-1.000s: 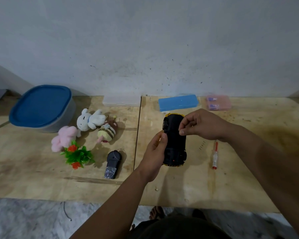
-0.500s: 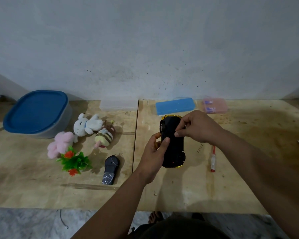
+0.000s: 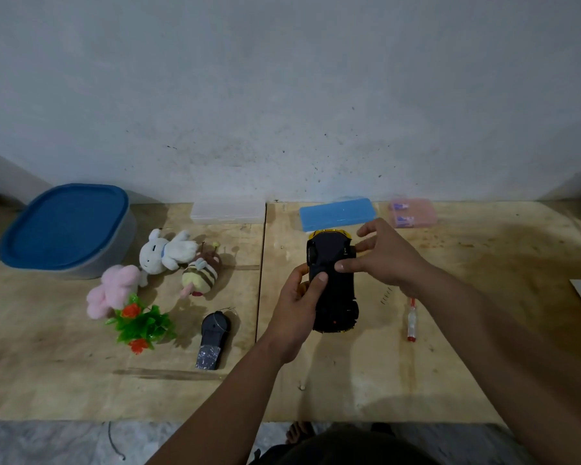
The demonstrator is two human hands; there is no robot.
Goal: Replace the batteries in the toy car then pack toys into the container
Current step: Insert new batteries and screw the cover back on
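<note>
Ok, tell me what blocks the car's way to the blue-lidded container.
The toy car is gripped in both hands, left and right. The container has its blue lid on, and plush toys lie on the table between them.

Upturned toy car (image 3: pixel 332 283) between hands
</note>
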